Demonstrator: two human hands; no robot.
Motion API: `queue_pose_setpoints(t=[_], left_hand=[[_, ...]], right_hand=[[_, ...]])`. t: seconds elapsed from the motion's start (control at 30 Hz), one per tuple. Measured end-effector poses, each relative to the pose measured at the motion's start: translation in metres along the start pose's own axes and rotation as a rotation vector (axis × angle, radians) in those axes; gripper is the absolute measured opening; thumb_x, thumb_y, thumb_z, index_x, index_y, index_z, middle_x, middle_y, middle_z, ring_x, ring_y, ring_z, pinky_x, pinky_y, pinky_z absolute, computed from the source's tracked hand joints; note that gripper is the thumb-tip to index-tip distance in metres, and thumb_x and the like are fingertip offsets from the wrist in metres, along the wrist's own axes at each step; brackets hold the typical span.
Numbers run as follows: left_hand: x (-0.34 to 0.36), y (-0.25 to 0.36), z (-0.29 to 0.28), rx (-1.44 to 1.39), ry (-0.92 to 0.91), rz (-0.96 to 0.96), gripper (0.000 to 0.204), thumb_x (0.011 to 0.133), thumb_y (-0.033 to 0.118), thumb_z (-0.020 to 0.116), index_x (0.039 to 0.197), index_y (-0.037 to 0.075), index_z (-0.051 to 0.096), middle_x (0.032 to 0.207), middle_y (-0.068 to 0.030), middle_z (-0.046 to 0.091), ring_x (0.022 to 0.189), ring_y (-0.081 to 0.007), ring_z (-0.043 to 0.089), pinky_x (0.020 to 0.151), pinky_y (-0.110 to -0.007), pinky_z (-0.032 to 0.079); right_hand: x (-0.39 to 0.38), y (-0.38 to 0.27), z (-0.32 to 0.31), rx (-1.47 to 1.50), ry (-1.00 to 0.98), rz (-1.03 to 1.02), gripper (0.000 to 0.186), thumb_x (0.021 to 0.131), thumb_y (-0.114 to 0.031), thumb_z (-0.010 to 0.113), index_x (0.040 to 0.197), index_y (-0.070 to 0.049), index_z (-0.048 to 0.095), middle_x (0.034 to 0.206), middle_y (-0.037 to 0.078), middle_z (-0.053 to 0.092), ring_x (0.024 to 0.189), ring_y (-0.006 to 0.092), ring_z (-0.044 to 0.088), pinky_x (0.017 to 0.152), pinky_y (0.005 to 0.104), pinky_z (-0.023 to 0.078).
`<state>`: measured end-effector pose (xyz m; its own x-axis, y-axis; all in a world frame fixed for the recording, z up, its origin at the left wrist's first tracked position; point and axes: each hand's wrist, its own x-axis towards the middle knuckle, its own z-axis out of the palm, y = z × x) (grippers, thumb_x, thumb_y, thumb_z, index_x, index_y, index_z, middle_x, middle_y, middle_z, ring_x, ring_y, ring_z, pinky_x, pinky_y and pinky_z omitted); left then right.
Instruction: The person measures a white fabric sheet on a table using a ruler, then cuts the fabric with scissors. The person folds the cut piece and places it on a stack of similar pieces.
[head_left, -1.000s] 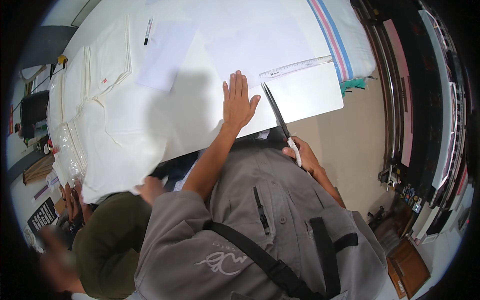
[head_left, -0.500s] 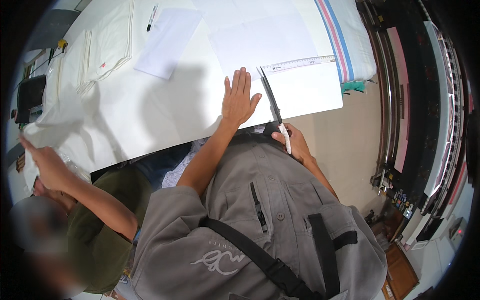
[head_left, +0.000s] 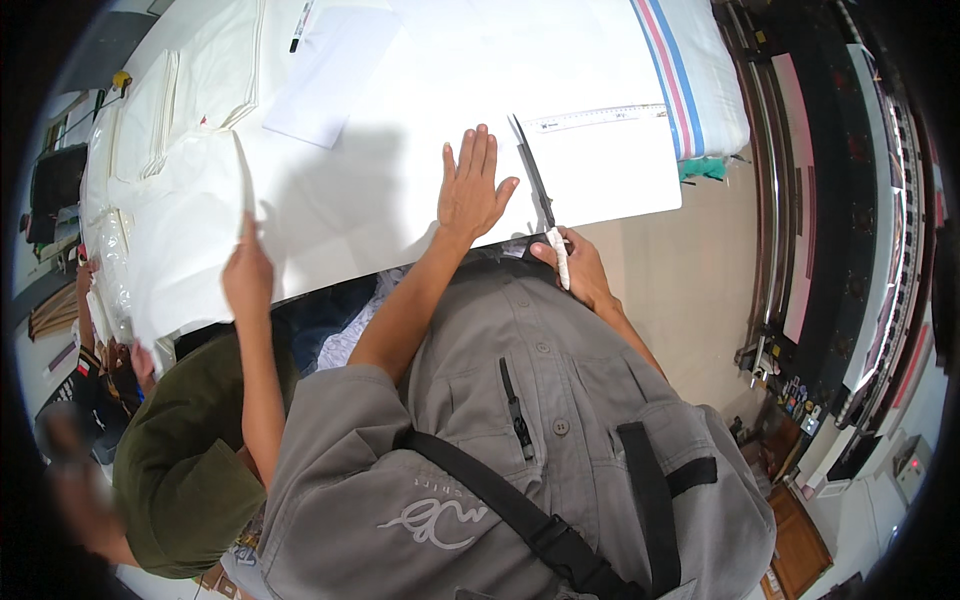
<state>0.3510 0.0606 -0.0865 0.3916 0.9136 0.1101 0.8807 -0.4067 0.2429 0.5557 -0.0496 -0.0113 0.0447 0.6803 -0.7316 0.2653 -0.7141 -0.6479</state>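
My left hand (head_left: 468,200) lies flat on the white table, palm down, its fingers stretched toward the far side. At the table's near edge my right hand (head_left: 580,268) grips a large pair of scissors (head_left: 535,178) by its white-wrapped handle. The long dark blades lean over the tabletop, tips pointing away from me and to the right of my left hand. Just beyond the tips lies a clear ruler (head_left: 598,119). White material on the white table (head_left: 610,180) is washed out, so its edges cannot be made out.
A co-worker's hand (head_left: 248,275) holds a piece of white cloth (head_left: 190,230) at left. Folded white cloths (head_left: 215,65), a pale sheet (head_left: 325,85) and a marker (head_left: 300,27) lie farther back. A striped wrapped bundle (head_left: 700,80) borders the right side; a long machine (head_left: 800,200) stands beyond.
The co-worker's hand has swung to the right, and a white cloth is now spread out in it. My hands and the scissors keep nearly the same pose; the view has shifted slightly.
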Motion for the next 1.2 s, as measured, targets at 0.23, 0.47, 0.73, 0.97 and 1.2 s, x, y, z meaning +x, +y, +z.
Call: queue_pose_setpoints(t=[0.23,0.47,0.73,0.97,1.2], left_hand=[[0.0,-0.001,0.001,-0.008,0.008,0.005,0.081,0.104,0.053,0.056,0.159,-0.004,0.04,0.17,-0.0205,0.033,0.16,-0.0337,0.026,0.128,-0.062,0.021],[0.0,0.0,0.001,0.006,-0.013,0.0,0.081,0.104,0.053,0.054,0.16,-0.004,0.039,0.171,-0.0196,0.031,0.16,-0.0335,0.026,0.128,-0.062,0.02],[0.0,0.001,0.0,-0.001,-0.018,-0.003,0.08,0.106,0.054,0.051,0.16,-0.003,0.039,0.171,-0.0188,0.031,0.16,-0.0331,0.026,0.128,-0.062,0.021],[-0.001,-0.001,-0.002,-0.003,-0.013,0.002,0.08,0.105,0.054,0.052,0.16,-0.003,0.039,0.171,-0.0187,0.031,0.16,-0.0331,0.026,0.127,-0.063,0.023],[0.0,-0.001,-0.003,-0.021,0.004,0.001,0.08,0.104,0.053,0.055,0.159,-0.004,0.042,0.171,-0.0186,0.031,0.159,-0.0335,0.028,0.127,-0.062,0.024]], right_hand=[[0.0,0.003,0.0,-0.042,0.052,-0.055,0.076,0.083,-0.052,0.089,0.129,0.005,0.07,0.11,0.02,0.077,0.104,0.028,0.072,0.093,0.0394,0.054],[-0.003,-0.01,-0.007,-0.021,-0.021,0.105,0.075,0.083,-0.052,0.089,0.129,0.004,0.07,0.107,0.02,0.077,0.101,0.0263,0.073,0.09,0.0396,0.055],[0.015,-0.014,0.0,-0.016,-0.001,0.001,0.099,0.076,-0.063,0.089,0.138,0.009,0.061,0.12,0.025,0.074,0.113,0.032,0.071,0.097,0.0419,0.054],[0.03,-0.014,0.007,-0.05,0.059,-0.013,0.094,0.076,-0.061,0.089,0.136,0.008,0.065,0.115,0.024,0.075,0.107,0.0314,0.072,0.094,0.0415,0.055],[0.03,-0.014,0.004,-0.026,0.051,-0.047,0.083,0.078,-0.058,0.089,0.128,0.006,0.07,0.103,0.017,0.073,0.094,0.0257,0.069,0.084,0.0384,0.052]])
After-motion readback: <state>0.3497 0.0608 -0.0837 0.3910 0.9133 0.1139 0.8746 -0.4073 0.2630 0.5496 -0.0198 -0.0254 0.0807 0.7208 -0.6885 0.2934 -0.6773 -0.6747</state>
